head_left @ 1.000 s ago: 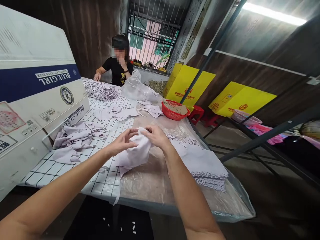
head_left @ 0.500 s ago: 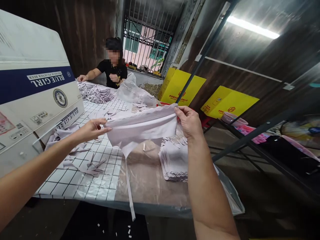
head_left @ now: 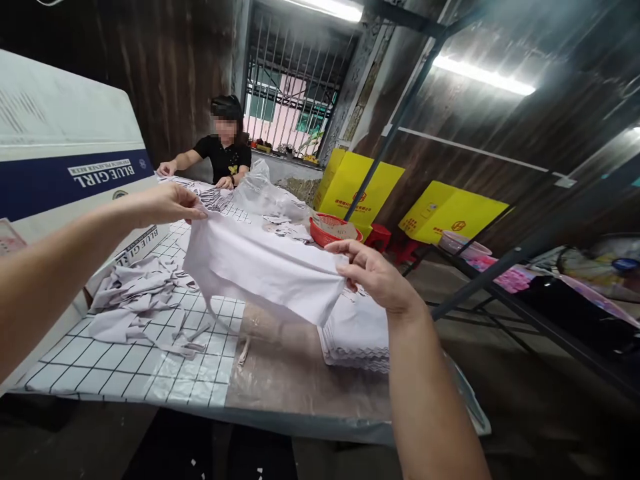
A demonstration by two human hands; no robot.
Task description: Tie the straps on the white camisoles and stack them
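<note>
A pale lilac garment piece, smooth and stretchy-looking, spans the air between my hands above the table. My left hand pinches its upper left corner between thumb and fingers. At the other end, my right hand grips the right edge, a little lower, so the cloth slopes down to the right. A thin strap curves below the cloth on the left. Under my right wrist lies a neat stack of matching pieces with wavy edges. Loose lilac pieces with straps are heaped below my left forearm.
A large beer carton stands at the left. Across the grid-patterned table, a co-worker handles a pile of similar pieces. A clear plastic bag and red basket sit farther back. A dark metal post slants at the right.
My left hand has risen and moved slightly left, and my right hand has dropped. The garment piece has turned, now sloping down rightward; its strap no longer hangs straight down.
</note>
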